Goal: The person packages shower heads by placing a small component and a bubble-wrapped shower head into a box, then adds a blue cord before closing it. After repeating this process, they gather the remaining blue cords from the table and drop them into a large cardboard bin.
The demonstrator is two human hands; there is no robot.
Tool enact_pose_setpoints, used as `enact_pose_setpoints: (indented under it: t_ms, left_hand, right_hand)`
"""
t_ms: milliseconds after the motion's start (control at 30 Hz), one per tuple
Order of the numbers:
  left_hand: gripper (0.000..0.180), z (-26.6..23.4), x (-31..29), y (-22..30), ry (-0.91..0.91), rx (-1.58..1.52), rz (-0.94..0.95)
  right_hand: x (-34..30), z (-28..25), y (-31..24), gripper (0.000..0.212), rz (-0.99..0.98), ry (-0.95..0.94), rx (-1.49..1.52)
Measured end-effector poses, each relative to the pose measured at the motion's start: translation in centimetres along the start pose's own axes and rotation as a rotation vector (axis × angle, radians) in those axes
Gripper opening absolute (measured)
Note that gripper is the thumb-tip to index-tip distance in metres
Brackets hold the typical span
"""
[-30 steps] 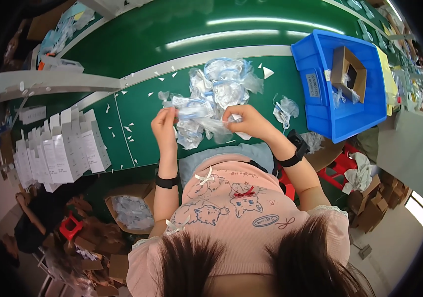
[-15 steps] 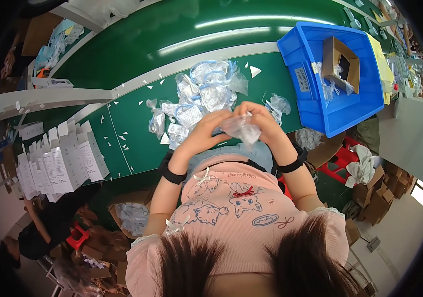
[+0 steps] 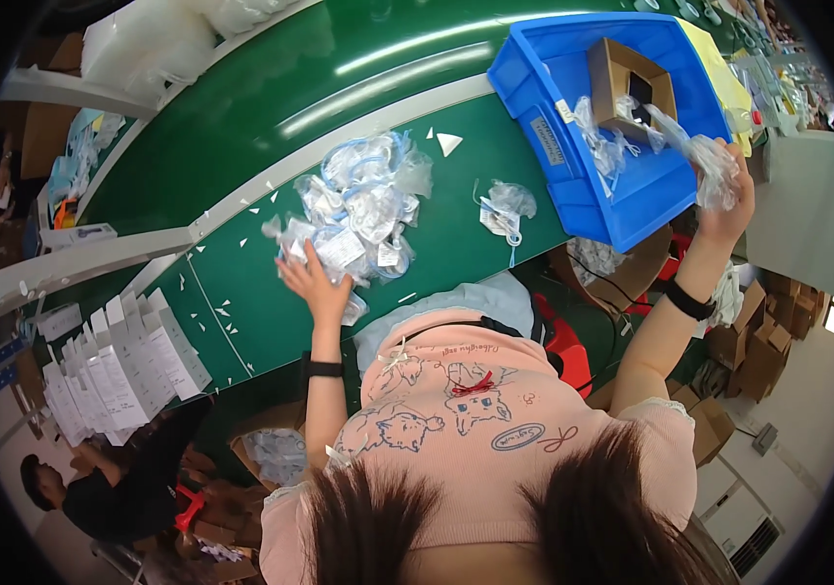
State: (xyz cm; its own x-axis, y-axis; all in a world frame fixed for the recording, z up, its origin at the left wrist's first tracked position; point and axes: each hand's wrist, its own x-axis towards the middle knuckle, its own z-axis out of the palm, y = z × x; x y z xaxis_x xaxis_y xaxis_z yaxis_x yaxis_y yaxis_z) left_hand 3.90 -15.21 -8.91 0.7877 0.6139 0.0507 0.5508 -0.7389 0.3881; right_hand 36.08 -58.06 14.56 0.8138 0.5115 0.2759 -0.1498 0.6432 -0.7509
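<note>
My right hand (image 3: 731, 200) is raised at the right rim of the blue bin (image 3: 573, 190), its fingers closed round a crumpled clear plastic bag (image 3: 712, 161). The bag trails over the bin's inside; whether anything is in it I cannot tell. On the green table, my left hand (image 3: 317, 285) lies with fingers spread against the near left side of a heap of clear bags (image 3: 363, 200) holding white pieces and bluish cords or tubes. One more small bag (image 3: 507, 207) with a blue cord lies apart, between the heap and the bin.
Inside the bin are an open cardboard box (image 3: 622, 83) and loose clear bags. A row of white cartons (image 3: 124, 361) stands at the left. White paper scraps (image 3: 448, 143) dot the table. A white frame bar (image 3: 76, 263) crosses at left; another person (image 3: 115, 497) is behind it.
My hands were together over the table at a clear bag. The right has swung out to the bin with a bag; the left has moved left onto the heap. The view has shifted.
</note>
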Motion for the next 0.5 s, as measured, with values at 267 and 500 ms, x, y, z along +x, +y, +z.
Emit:
enact_pose_setpoints:
  t_ms: [267,500]
  left_hand:
    - [0.09,5.4,5.3,10.7,-0.048,-0.11,0.263]
    - [0.083,4.5,6.9,19.2,-0.217,-0.16,0.325]
  right_hand:
    - [-2.4,-6.5,-0.8,0.025,0.014,0.377,0.011]
    - [-1.6,-1.5,0.6,0.019,0.066,0.272,0.066]
